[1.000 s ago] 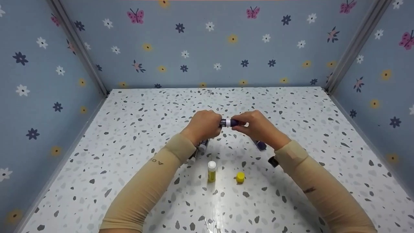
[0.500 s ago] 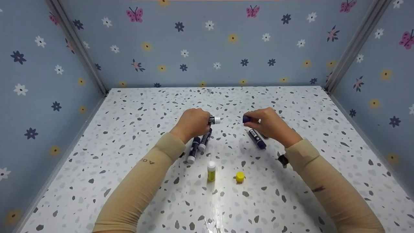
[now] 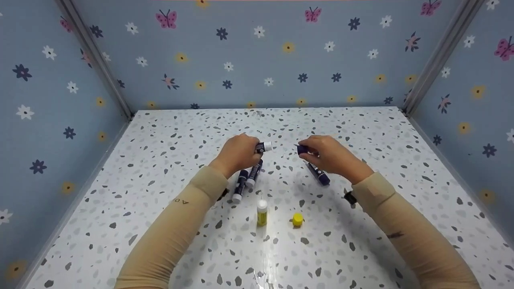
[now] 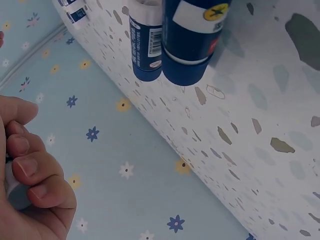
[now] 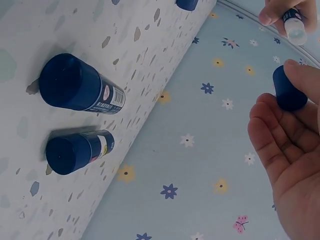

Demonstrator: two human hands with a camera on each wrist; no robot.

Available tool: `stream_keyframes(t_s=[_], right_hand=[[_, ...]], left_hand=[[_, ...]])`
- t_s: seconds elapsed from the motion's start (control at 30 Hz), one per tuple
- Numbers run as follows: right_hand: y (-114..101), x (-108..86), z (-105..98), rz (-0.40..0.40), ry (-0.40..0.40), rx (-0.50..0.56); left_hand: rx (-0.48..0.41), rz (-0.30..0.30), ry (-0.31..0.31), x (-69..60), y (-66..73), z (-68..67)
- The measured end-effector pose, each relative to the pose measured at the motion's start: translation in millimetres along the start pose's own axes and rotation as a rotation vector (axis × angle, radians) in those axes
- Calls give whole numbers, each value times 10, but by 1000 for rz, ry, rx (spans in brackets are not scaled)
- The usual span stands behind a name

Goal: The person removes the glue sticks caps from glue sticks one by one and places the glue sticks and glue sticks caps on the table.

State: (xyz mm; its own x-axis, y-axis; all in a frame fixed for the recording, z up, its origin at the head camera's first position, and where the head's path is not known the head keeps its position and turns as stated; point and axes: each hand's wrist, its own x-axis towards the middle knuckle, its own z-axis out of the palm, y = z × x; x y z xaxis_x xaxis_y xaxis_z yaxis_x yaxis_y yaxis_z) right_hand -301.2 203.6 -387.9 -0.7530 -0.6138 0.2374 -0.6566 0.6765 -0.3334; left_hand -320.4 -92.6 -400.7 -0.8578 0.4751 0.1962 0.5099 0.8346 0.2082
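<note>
In the head view my left hand [image 3: 237, 152] grips a dark blue glue stick [image 3: 261, 147], its white uncapped end pointing right. Across a small gap, my right hand [image 3: 332, 154] pinches a dark blue cap [image 3: 302, 149] between thumb and fingers. The right wrist view shows that cap [image 5: 289, 92] close up, with the glue stick's white end [image 5: 296, 33] beyond it. Below my left hand lie two more dark glue sticks, one outer [image 3: 240, 186] and one inner [image 3: 254, 174]. Under my right hand lies a capped glue stick [image 3: 319, 174]; the right wrist view reveals another [image 5: 80, 150] beside it.
Nearer the front of the speckled table [image 3: 180, 249], a yellow-labelled glue stick [image 3: 262, 214] stands upright with its white top showing. A yellow cap [image 3: 297, 219] sits to its right. Flower-patterned panels [image 3: 257, 52] enclose the back and sides.
One second ago both hands met on the capped glue stick. The cap has come off, and the hands have moved apart. Over the last half second they have shifted only slightly.
</note>
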Motion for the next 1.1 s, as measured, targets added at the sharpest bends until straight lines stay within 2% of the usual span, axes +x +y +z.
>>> stream_keyframes(t_s=[0.27, 0.43, 0.53, 0.7, 0.93, 1.1], right_hand=[[-94, 2, 41, -41, -77, -32], [-121, -10, 81, -40, -136, 16], [-136, -34, 107, -35, -164, 26], [-152, -55, 172, -83, -209, -3], [-159, -97, 282, -226, -258, -40], [-187, -112, 366, -228, -319, -33]], left_hand=[[-263, -55, 34, -50, -47, 49], [-387, -97, 38, -84, -84, 100], [-459, -104, 56, -106, -97, 126], [-572, -103, 92, -152, -107, 146], [-684, -73, 78, -207, -116, 161], [-713, -77, 44, -234, -103, 151]])
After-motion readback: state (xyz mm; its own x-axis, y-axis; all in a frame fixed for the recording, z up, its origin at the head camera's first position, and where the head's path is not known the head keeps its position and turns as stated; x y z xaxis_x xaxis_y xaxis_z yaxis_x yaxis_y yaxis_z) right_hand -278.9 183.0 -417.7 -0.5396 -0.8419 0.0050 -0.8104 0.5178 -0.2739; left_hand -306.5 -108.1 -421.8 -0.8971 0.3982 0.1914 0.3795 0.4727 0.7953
